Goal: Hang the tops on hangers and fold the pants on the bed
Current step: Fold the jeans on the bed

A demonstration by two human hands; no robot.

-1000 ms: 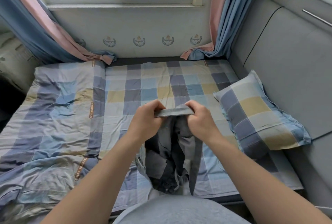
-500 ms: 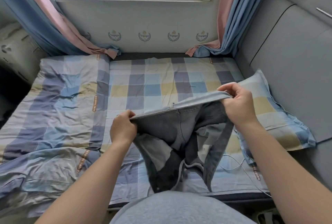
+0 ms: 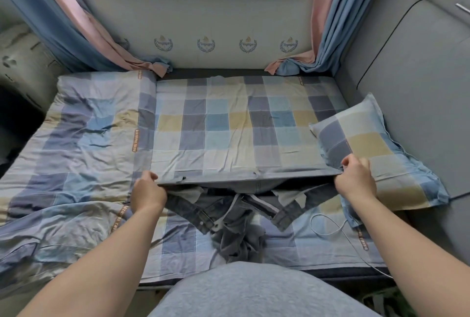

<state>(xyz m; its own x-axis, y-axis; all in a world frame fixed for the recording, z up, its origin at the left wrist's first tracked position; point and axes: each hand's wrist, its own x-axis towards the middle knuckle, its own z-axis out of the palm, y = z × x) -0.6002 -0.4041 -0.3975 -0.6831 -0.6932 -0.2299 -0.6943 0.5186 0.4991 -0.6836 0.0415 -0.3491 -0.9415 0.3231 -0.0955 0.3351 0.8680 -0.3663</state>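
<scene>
Hands are now well apart vs 1 s back, when both sat close together on a bunched waistband. The left hand (image 3: 148,190) pinches the waistband's (image 3: 254,176) left end, thumb on top and fingers curled under. The right hand (image 3: 357,179) pinches the right end the same way, so the band is taut and near-straight. The grey pants (image 3: 229,217) are held just above the bed (image 3: 229,125) near its front edge. The legs are crumpled in a heap under the band, close to the person's body. Pale pocket bags show, so prob the view is into the open waist; can't tell if the garment is inside out. Step in hand, as a judgement: spread the pants flat before folding. To do it well, keep tension even on both ends, give one shake so the legs drop straight, then swing them fwd onto the open checked area mid-bed and lay the band down last. Risks: the right hand is right at the pillow's (image 3: 376,143) near corner, so shift left a bit or the hip will land on it. A white cable (image 3: 328,227) lies just beside the right leg, so keep fabric off it. The rumpled duvet (image 3: 76,138) at left gives an uneven base, so avoid it. Smooth the legs and match the seams, then fold leg over leg.
</scene>
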